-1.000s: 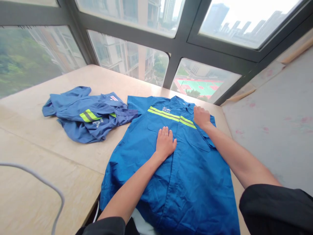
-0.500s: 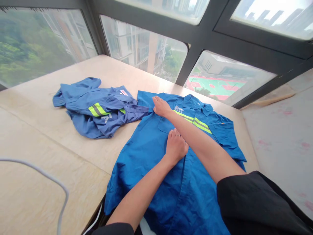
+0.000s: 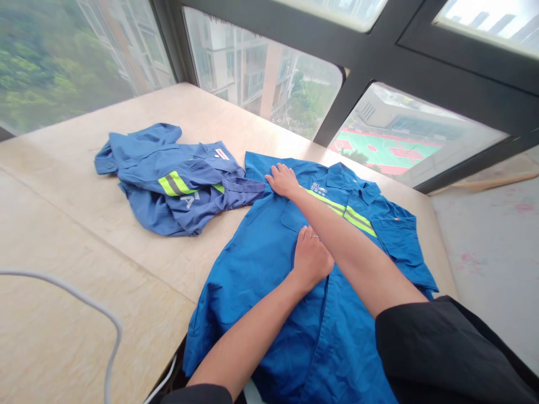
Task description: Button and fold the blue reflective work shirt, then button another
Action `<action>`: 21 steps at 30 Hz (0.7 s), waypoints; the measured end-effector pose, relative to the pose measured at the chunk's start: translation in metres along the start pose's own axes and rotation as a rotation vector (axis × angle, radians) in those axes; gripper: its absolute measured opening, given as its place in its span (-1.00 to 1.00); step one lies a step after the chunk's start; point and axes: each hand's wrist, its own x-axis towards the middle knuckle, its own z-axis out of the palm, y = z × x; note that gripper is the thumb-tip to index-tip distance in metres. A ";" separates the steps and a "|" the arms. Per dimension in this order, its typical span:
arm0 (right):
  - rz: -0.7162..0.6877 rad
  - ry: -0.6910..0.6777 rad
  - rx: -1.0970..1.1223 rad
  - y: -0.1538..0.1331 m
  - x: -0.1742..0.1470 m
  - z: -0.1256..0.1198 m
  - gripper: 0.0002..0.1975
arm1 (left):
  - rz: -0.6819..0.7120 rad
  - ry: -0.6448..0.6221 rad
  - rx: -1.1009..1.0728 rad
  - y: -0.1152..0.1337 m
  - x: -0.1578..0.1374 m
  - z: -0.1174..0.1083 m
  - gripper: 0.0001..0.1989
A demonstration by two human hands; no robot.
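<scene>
A blue short-sleeved work shirt [image 3: 248, 264] lies front side up, with a yellow-and-grey reflective stripe across its chest and white lettering above the pocket. My right hand [image 3: 283, 179] rests flat near the sleeve on the left, its fingers a little apart. Lower down, my left hand [image 3: 312, 257], wearing a ring, is closed on the shirt's front beside the button placket; the fingertips are hidden. My right forearm crosses above the left hand. The shirt's lower end hangs over the near edge.
To the left lies a second, crumpled blue work garment [image 3: 147, 174] with reflective strips, its cuff meeting the shirt's sleeve. A white cable [image 3: 84, 300] curves across the beige sill [image 3: 54, 224]. Framed windows [image 3: 269, 78] rise behind, and a patterned wall [image 3: 484, 252] stands right.
The view has shifted slightly, so things sit further right. My right hand's fingers have spread and flattened on the sleeve area. The left hand keeps its place on the shirt.
</scene>
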 end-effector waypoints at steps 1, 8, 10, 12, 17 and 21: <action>0.015 0.013 0.006 -0.002 0.000 0.001 -0.51 | -0.002 0.002 -0.016 0.000 0.000 0.000 -0.60; 0.008 0.089 0.037 -0.032 0.012 0.001 -0.56 | -0.065 0.074 -0.268 0.003 0.003 -0.005 -0.74; -0.057 0.092 0.047 -0.043 0.021 0.001 -0.55 | -0.126 0.091 -0.361 0.005 0.003 -0.009 -0.77; -0.104 0.099 0.069 -0.053 0.030 0.003 -0.55 | -0.189 0.105 -0.451 0.008 0.002 -0.013 -0.81; -0.149 0.087 0.112 -0.066 0.050 0.013 -0.54 | -0.340 0.107 -0.659 0.012 0.001 -0.019 -0.87; -0.134 0.021 0.092 -0.069 0.049 0.018 -0.48 | -0.409 0.104 -0.788 0.009 -0.004 -0.009 -0.89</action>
